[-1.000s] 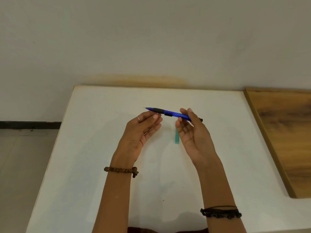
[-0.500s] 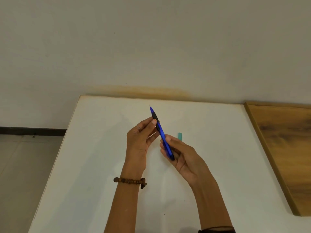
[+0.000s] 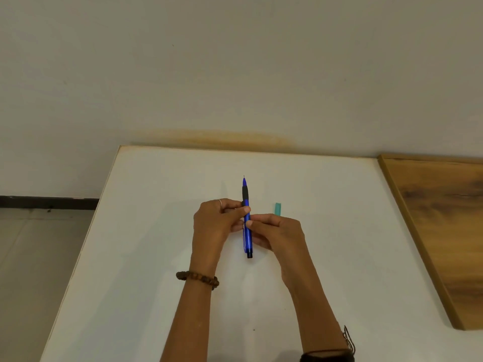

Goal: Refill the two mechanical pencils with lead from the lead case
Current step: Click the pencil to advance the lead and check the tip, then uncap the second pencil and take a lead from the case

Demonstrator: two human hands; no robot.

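A blue mechanical pencil (image 3: pixel 247 231) with a black grip points away from me, tip toward the wall and black cap end toward me, above the white table (image 3: pixel 156 257). My left hand (image 3: pixel 217 226) pinches its barrel from the left, just below the grip. My right hand (image 3: pixel 277 233) holds the barrel from the right, fingers curled round it. A teal lead case (image 3: pixel 278 208) lies on the table just beyond my right hand, partly hidden by it. Only one pencil is in view.
The white table meets a pale wall at its far edge. A wooden board (image 3: pixel 441 226) lies along the table's right side. The table's left edge drops to a tiled floor (image 3: pixel 39 257).
The pencil has turned from lying crosswise, tip to the left, to pointing straight away from me. Both hands have closed in on its barrel, and the lead case now shows beyond my right hand.
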